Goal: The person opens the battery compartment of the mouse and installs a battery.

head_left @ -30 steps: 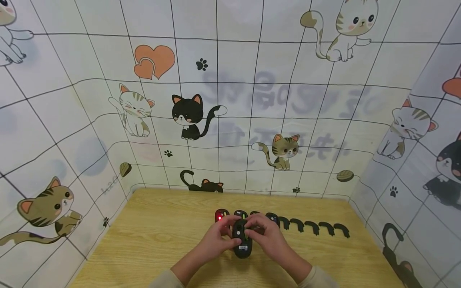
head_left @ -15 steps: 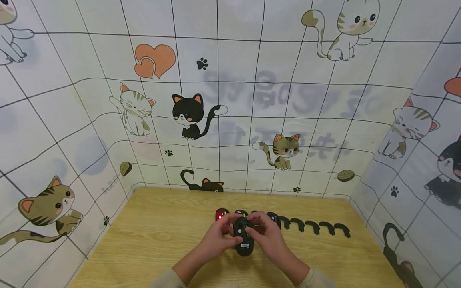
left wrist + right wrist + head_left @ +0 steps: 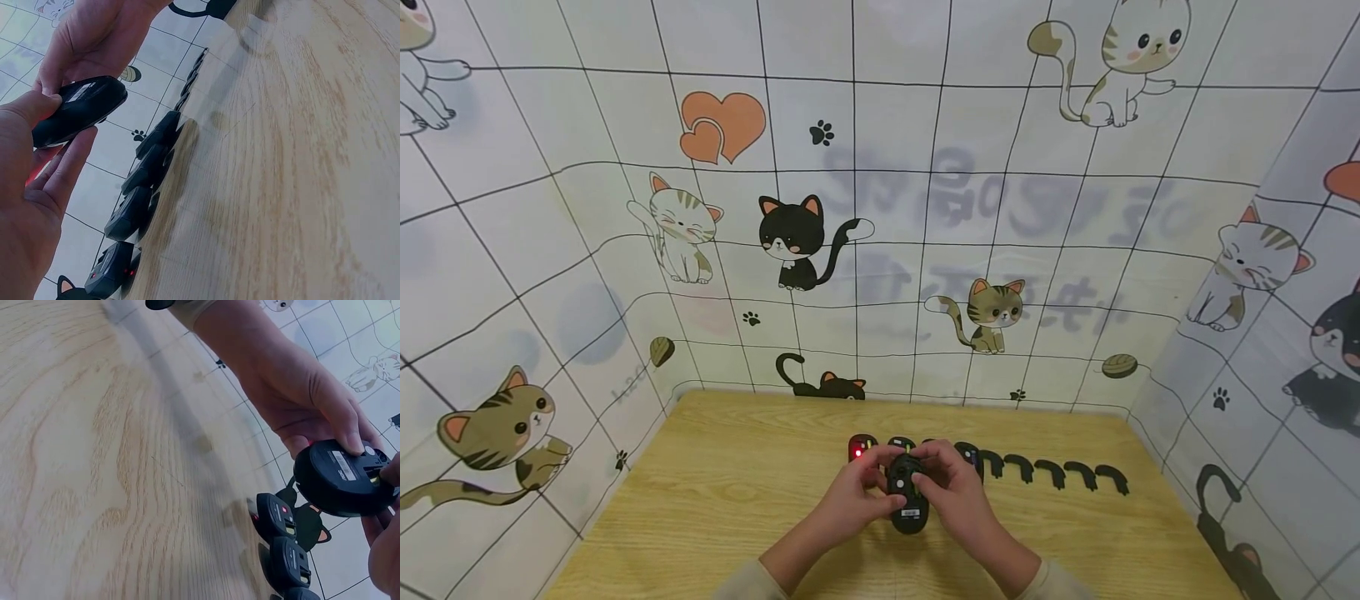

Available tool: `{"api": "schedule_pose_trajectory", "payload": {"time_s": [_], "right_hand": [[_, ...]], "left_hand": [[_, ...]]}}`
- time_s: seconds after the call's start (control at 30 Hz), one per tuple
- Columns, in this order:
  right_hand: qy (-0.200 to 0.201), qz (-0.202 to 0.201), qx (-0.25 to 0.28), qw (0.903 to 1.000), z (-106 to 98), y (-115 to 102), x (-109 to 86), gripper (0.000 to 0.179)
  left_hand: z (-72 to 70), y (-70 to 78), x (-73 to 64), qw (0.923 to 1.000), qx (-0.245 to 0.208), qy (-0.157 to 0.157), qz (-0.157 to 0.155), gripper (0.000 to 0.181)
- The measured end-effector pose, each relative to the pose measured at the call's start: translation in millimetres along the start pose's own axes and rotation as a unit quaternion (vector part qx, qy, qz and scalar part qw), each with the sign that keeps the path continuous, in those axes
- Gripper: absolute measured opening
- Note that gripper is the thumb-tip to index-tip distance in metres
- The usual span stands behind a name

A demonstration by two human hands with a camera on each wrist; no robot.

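Note:
Both hands hold a black computer mouse point(image 3: 909, 515) above the table, its underside turned up with a white label showing. My left hand point(image 3: 848, 498) grips its left side, thumb on the near edge and fingers at the far edge. From the other side my right hand point(image 3: 961, 492) grips the far end, with the thumb pressing on the underside. In the right wrist view, the mouse point(image 3: 328, 481) has a slot with a yellowish strip in it, right at the right thumb point(image 3: 392, 469). The fingers partly hide the far end.
Several upturned black mice stand in a row behind the hands, partly hidden; the leftmost mouse point(image 3: 860, 444) shows a red light. Right of them lies a line of curved black pieces point(image 3: 1018, 467). The wooden table point(image 3: 722, 475) ends at a cat-patterned wall point(image 3: 895, 208).
The held mouse has shifted slightly right and away, and the right thumb lies farther over its underside. Both hands keep their grip.

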State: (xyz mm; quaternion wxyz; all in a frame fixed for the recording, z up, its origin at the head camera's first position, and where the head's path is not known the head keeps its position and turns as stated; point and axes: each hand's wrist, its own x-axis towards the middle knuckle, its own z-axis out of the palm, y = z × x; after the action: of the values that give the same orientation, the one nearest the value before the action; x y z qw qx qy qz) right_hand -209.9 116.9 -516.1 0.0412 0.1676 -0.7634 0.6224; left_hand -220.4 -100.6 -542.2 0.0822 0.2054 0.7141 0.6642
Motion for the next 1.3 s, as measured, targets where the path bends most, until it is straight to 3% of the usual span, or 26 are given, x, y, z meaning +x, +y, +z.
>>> {"api": "schedule_pose_trajectory", "payload": {"time_s": [0.3, 0.47, 0.83, 0.97, 1.3], "right_hand": [[0.011, 0.02, 0.0, 0.9997, 2, 1, -0.4, 0.031], [-0.004, 0.023, -0.008, 0.9997, -2, 2, 0.1, 0.028], [-0.038, -0.011, -0.017, 0.9991, -9, 4, -1.2, 0.029], [-0.061, -0.029, -0.044, 0.9967, -13, 7, -0.6, 0.04], [-0.151, -0.056, -0.083, 0.9834, -23, 14, -2.7, 0.088]], "left_hand": [[-0.6, 2.8, 0.1, 1.0, -0.003, -0.006, -0.001, 0.061], [-3.8, 5.0, 0.1, 0.9998, -0.001, -0.015, -0.008, 0.059], [-5.9, 6.8, 0.0, 0.9996, -0.004, -0.027, -0.006, 0.058], [-7.0, 4.6, 0.1, 0.9996, -0.008, -0.028, -0.006, 0.058], [-10.0, 1.7, 0.3, 0.9988, -0.037, -0.031, -0.005, 0.058]]}}
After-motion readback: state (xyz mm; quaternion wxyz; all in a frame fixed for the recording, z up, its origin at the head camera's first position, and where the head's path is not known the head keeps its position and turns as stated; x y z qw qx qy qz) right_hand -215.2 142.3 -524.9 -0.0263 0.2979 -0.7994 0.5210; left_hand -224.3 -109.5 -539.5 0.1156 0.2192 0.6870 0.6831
